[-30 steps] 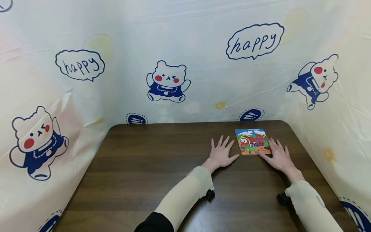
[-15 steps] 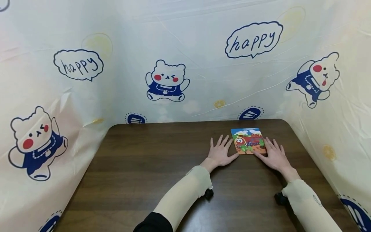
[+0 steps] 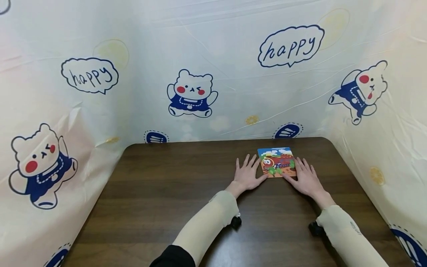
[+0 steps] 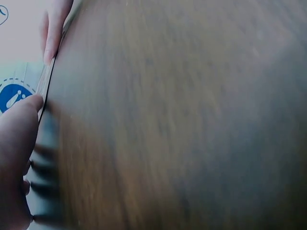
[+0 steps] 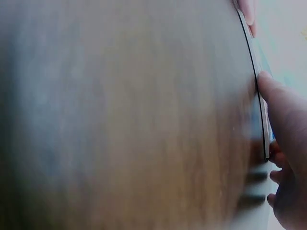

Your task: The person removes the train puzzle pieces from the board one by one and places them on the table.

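Observation:
A thin square board (image 3: 277, 162) printed with a bright cartoon scene lies flat near the far right of the table. Beside its left edge rests my left hand (image 3: 247, 177), fingers spread and straight, thumb at the near left corner. My right hand (image 3: 306, 180) touches the opposite side, its straight fingers at the right edge and its thumb on the near edge. Side-on in the right wrist view, the board's thin edge (image 5: 265, 136) runs past the right thumb. The left wrist view shows the left thumb against the board's near edge (image 4: 44, 86).
The dark wooden table (image 3: 160, 207) has rounded far corners. Pale cloth (image 3: 140, 104) printed with bears and "happy" bubbles hangs behind it and along both sides. A small black device (image 3: 236, 222) sits under each wrist.
The board has slid left across the table with the right hand. The left hand first stood apart from it, then shifted slightly left as the board came against it.

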`<state>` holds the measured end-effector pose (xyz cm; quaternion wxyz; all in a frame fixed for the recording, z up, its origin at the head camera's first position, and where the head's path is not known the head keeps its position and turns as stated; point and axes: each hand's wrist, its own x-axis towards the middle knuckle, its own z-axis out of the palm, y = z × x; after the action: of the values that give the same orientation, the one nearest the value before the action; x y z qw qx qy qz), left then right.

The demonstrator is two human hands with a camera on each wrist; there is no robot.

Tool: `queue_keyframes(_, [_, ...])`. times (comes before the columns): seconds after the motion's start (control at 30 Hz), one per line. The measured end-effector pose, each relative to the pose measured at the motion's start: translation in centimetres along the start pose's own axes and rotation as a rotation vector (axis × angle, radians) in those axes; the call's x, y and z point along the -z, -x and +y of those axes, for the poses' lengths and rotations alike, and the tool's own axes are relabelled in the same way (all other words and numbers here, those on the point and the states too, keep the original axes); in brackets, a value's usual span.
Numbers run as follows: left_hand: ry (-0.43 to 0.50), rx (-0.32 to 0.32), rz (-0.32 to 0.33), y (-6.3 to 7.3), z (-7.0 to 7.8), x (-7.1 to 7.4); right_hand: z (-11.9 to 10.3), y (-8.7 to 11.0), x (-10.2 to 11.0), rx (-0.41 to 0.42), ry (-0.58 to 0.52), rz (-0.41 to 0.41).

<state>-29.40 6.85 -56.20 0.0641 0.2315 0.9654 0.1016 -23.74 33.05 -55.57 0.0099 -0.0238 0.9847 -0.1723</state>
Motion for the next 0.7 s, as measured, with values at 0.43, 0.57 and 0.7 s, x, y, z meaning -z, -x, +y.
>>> queue_keyframes(0.43, [0.012,-0.015,0.011,1.3,-3.5,0.9,-1.2,-0.5,-0.7,0.114,-0.017,-0.029])
queue_keyframes(0.57, [0.001,-0.009,0.015,1.8,-4.4,1.1,-1.5,-0.7,-0.8,0.144,-0.022,-0.042])
queue_keyframes(0.7, [0.002,-0.003,0.015,2.4,-5.0,1.3,-2.0,-0.9,-0.8,0.168,-0.02,-0.04])
